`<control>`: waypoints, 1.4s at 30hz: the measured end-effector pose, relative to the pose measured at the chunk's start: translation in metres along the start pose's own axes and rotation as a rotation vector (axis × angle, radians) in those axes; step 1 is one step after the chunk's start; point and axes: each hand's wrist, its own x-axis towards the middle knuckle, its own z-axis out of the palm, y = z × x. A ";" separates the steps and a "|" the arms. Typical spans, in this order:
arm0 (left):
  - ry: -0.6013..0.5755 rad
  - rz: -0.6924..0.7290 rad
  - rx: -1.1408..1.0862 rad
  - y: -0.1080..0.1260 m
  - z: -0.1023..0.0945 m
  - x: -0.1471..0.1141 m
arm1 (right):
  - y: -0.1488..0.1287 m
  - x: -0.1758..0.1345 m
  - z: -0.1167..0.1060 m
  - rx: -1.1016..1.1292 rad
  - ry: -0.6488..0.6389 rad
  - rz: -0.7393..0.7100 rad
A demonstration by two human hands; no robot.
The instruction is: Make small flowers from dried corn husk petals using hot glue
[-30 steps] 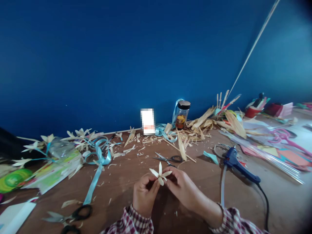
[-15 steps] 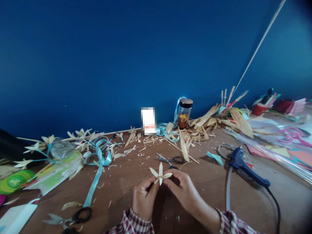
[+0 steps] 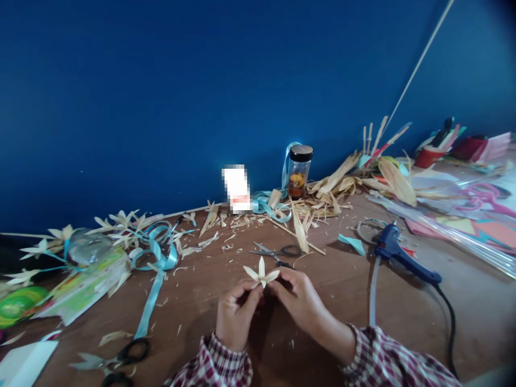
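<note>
A pale corn husk flower (image 3: 263,280) with several pointed petals is pinched between my two hands, low in the middle of the view. My left hand (image 3: 237,314) is closed on its left underside, thumb and fingers together. From the right, my right hand (image 3: 303,302) grips its base, fingertips close below the petals. The flower's underside and any stem are hidden behind my fingers. Just beyond lies a pair of scissors (image 3: 278,252) with dark handles, blades pointing left.
Left are finished husk flowers (image 3: 126,220), light blue ribbon (image 3: 150,309) and another pair of scissors (image 3: 105,361). A blue glue gun (image 3: 403,255) with a cord lies right. Along the wall stand a black-lidded jar (image 3: 299,172) and piled dry husks (image 3: 338,183); scraps litter the brown table (image 3: 209,279).
The camera view has shifted a little, so the table things sit higher and further left. The flower appears tipped, its front petal foreshortened. Both hands still hold it.
</note>
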 end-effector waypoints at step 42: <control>0.069 0.121 0.017 -0.003 -0.002 -0.002 | 0.006 0.001 0.000 0.150 -0.069 0.039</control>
